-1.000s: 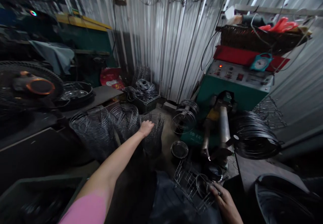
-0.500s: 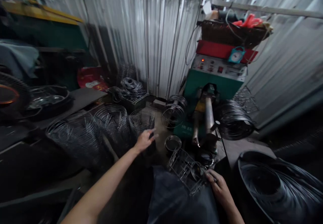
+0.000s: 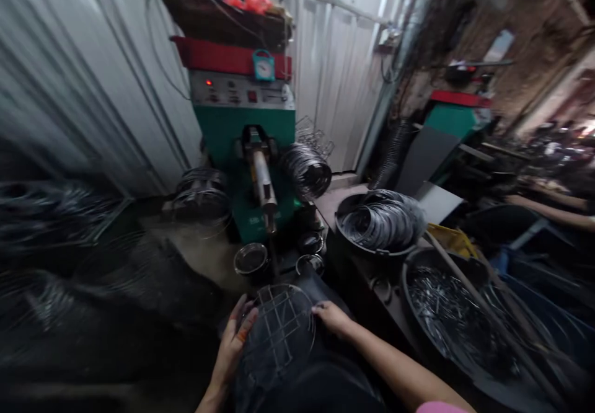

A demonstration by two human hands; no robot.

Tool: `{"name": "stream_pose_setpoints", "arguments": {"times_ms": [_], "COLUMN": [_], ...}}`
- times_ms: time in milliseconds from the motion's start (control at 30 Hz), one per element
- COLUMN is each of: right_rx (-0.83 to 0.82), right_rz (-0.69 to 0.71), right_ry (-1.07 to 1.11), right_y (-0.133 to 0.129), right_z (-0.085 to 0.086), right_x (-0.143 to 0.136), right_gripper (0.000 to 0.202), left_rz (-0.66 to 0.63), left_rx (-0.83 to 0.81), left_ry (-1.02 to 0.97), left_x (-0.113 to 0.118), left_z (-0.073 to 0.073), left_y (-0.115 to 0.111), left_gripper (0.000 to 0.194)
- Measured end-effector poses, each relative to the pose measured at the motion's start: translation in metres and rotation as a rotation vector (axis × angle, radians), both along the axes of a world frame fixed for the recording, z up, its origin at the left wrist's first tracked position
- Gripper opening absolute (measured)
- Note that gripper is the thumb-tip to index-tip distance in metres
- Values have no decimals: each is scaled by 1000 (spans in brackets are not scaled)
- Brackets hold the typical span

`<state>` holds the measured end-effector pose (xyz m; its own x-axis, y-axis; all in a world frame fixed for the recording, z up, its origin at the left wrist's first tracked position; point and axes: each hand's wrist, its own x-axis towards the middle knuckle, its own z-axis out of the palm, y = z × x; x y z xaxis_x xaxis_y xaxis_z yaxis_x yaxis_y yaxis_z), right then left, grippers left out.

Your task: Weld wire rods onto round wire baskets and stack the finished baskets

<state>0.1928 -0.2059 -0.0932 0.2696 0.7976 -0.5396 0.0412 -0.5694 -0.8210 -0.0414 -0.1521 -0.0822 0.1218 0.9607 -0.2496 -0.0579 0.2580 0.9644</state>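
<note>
On my lap lies a wire rack of crossed straight wires, with a thin round wire ring around it. My right hand pinches the ring at its right side. At the rack's left edge is my left hand, its fingers spread apart; whether they touch the wire is unclear. Ahead stands a green welding machine with a thick metal arm pointing toward me. Below that arm sit a round tin and other dark round containers.
Wire ring bundles hang beside the machine. To the right, one tub holds wire rings, another tub short metal pieces. Blurred wire stacks stand at left. Another person's arm shows at far right.
My view has swung right. My left hand has come from the wire stacks back to the rack. My right hand now grips a ring around the rack in front of me.
</note>
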Motion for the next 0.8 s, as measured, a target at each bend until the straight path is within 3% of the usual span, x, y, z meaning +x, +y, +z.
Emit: {"name": "stream_pose_setpoints", "arguments": {"times_ms": [100, 200, 300, 400, 500, 567, 700, 800], "right_rx": [76, 201, 264, 191, 10, -101, -252, -273], "right_rz": [140, 202, -73, -307, -394, -344, -197, -211], "right_ry": [-314, -698, -836, -1025, -1169, -1192, -1189, -1212], "right_y": [-15, -6, 28, 68, 98, 111, 128, 134], "right_z": [1, 16, 42, 70, 88, 91, 85, 81], "right_x": [19, 59, 121, 183, 224, 241, 266, 280], "right_gripper": [15, 13, 23, 38, 52, 53, 33, 32], "left_rz": [-57, -71, -86, -101, -68, -44, 65, 286], "left_rx": [-39, -26, 28, 19, 15, 23, 38, 95], "left_ry": [93, 182, 245, 246, 228, 214, 140, 243], "left_x": [6, 11, 16, 18, 18, 16, 5, -17], "left_z": [-9, -11, -12, -19, -29, -30, -14, 10], "left_y": [2, 2, 2, 2, 2, 4, 31, 84], "left_gripper": [86, 84, 83, 78, 79, 81, 75, 64]}}
